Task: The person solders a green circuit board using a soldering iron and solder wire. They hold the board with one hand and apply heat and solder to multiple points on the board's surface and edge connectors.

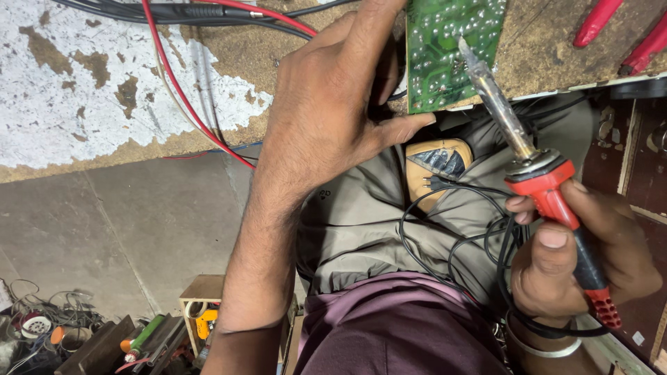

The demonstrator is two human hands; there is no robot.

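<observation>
1. Green circuit board (445, 48) sits at the front edge of the workbench (229, 48), solder side up, dotted with shiny little joints, its lower corner overhanging the edge.
2. Left hand (333, 104) is clamped over the board's left side, fingers curled on top, thumb stretched along the lower edge — a firm grasp on the board.
3. Right hand (570, 257) is closed around the red handle of a soldering iron (535, 160); the dull metal shaft slants up and left, the tip resting on the board's right half.
4. The iron's black cord (451, 236) loops loosely across the lap, around the right wrist, beside a metal bangle (538, 347).
5. Under the board, between the hands, a tan sandal (434, 167) shows against grey-green trousers (361, 222).
6. The bench top is rough chipboard, white coating flaking off in patches on the left side.
7. Red and black wires (187, 14) trail over the bench's far edge and down past the left wrist.
8. Red-handled pliers (625, 31) lie at the bench's far right corner, well apart from the board.
9. Down on the concrete floor, lower left: a wooden box (201, 292) and a clutter of tools and wire coils.
</observation>
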